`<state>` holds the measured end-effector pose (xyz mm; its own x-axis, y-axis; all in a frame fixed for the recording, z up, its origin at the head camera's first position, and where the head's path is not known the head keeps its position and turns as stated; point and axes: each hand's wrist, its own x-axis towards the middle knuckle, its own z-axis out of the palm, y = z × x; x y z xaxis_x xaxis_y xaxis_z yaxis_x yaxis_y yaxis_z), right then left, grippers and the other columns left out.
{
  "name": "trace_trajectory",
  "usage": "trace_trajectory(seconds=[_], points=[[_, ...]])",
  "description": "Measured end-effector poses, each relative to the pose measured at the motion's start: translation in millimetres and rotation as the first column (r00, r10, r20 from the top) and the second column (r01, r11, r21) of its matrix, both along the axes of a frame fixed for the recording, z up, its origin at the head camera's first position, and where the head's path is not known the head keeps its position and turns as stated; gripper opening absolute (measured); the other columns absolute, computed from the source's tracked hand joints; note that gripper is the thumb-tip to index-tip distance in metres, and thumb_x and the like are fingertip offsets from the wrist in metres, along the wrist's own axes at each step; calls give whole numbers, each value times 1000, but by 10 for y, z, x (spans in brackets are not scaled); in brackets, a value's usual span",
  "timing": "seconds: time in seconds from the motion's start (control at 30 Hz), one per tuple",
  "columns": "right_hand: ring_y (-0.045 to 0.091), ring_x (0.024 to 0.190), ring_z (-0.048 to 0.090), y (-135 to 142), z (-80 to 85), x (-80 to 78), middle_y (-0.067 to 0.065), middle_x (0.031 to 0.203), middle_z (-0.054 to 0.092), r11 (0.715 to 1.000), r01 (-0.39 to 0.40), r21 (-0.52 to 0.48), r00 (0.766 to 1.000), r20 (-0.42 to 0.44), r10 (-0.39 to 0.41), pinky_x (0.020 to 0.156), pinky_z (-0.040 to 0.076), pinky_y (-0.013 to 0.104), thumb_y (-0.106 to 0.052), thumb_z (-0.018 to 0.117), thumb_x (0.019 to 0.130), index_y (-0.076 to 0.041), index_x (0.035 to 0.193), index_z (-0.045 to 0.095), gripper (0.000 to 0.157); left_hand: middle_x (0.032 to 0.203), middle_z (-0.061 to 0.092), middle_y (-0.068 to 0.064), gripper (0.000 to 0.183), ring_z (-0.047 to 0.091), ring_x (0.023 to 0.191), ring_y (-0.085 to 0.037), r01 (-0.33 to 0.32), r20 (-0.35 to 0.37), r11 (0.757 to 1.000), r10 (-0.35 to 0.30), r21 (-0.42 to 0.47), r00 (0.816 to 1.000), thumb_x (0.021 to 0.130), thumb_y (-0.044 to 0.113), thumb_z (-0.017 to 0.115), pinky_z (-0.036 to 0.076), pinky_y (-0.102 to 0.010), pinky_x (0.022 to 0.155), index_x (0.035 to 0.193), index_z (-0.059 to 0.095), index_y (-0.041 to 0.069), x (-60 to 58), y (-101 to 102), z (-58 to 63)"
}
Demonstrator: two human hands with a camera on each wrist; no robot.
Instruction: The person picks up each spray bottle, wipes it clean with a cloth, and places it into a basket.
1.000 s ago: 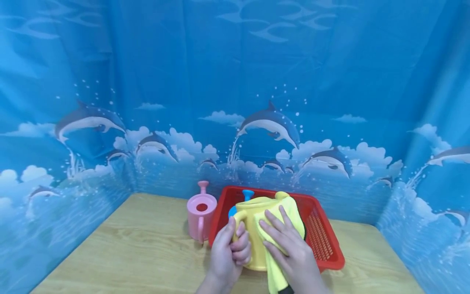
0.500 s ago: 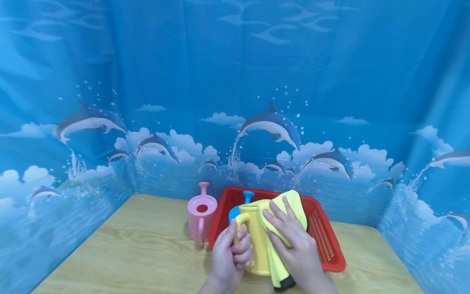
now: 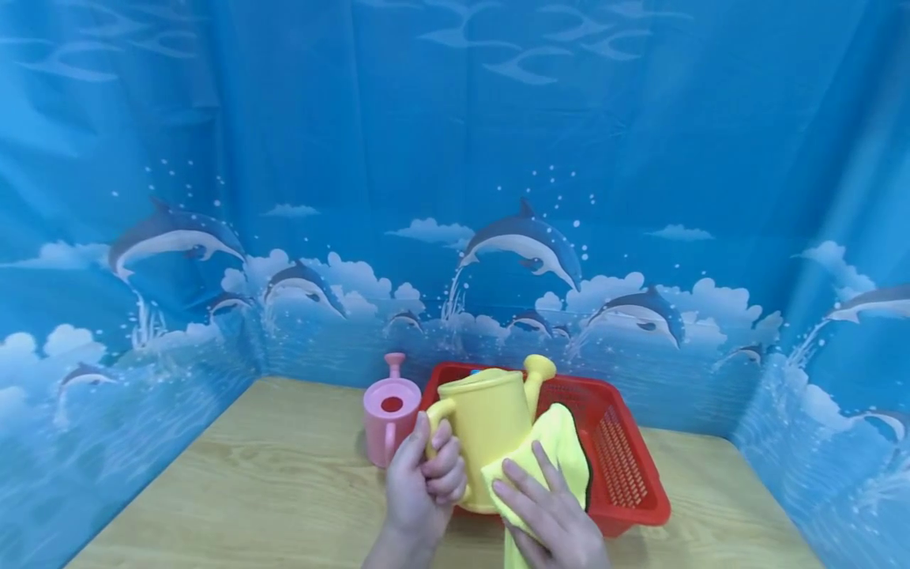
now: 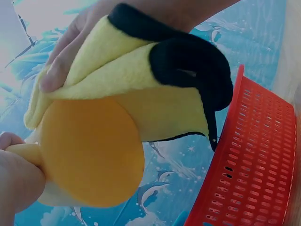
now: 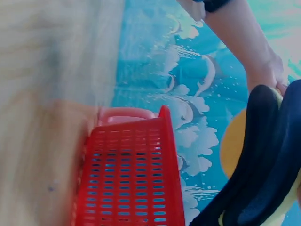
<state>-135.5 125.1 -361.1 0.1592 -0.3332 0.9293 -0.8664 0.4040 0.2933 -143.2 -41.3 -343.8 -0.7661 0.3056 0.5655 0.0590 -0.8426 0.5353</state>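
My left hand grips the handle of a yellow watering can, held up in front of a red basket. The can is tilted, its spout rising to the right. My right hand presses a yellow cloth with dark edging against the can's lower right side, its fingers spread over the cloth. In the left wrist view, the can's round base faces the camera, and the folded cloth lies along its side. The right wrist view shows mostly the cloth's dark edge, with a bit of the can behind.
The red perforated basket stands on the wooden table, behind and right of the can. A sliver of a blue thing shows inside it. To its left stands a pink watering can. A dolphin-print curtain surrounds the table.
The yellow can has moved up and left, uncovering its spout. My right hand and the cloth have slid down from its upper side to its lower side. The blue thing is now mostly hidden.
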Motion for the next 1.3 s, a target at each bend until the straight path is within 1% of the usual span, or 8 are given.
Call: trace_trajectory(seconds=[0.13,0.27,0.37,0.47,0.6,0.8,1.1,1.3], points=[[37,121,42,44,-22,50,16,122,57,1000,6,6,1000,1,-6,106,29,34,-13,51,92,6,105,61,26,53,20,7,45,17,40,-5,79,-31,997,-78,25,996,101,32,5,4,-21,38,77,40,18,3,7,-13],[34,126,36,99,9,40,14,131,50,998,-55,-31,992,112,58,107,28,31,-13,52,92,8,110,58,29,53,21,8,42,18,41,-4,146,-70,989,-145,8,987,101,32,5,4,-21,37,79,38,18,2,37,-39],[33,126,37,111,61,77,12,128,53,987,-33,-156,956,284,77,104,31,25,-9,61,86,5,108,61,26,54,21,8,42,17,41,-4,169,-92,985,-170,-17,981,101,32,4,4,-21,36,79,38,18,10,69,-53],[32,124,39,124,155,86,10,124,57,972,63,-225,908,418,38,100,34,21,-2,68,76,0,109,63,33,53,22,8,42,19,41,-4,175,-72,984,-178,-44,981,101,32,5,5,-23,37,78,38,19,34,99,-64],[33,125,38,155,321,56,9,125,57,962,161,-218,863,504,-30,97,36,19,5,69,71,-6,113,62,44,53,22,8,41,19,41,-5,194,-71,979,-199,-63,978,101,31,5,5,-23,37,78,37,19,63,135,-83],[29,128,34,173,418,57,8,131,53,965,186,-183,812,581,-46,97,34,16,6,65,75,-9,121,57,49,54,21,8,41,16,41,-5,202,-127,979,-206,-38,970,101,31,5,5,-22,35,79,37,19,65,162,-96],[30,122,42,134,233,75,12,125,56,980,84,-182,888,460,10,96,37,19,1,67,76,-2,112,61,36,55,21,9,44,17,41,-3,201,-85,977,-195,70,977,100,37,6,6,-20,37,78,39,19,22,96,-88],[30,115,49,52,166,117,20,117,59,985,-34,-167,977,204,68,97,38,22,-9,59,87,9,101,62,22,55,21,9,45,16,41,-2,204,-123,968,-188,142,975,100,35,5,6,-17,36,78,39,17,-28,-8,-51]])
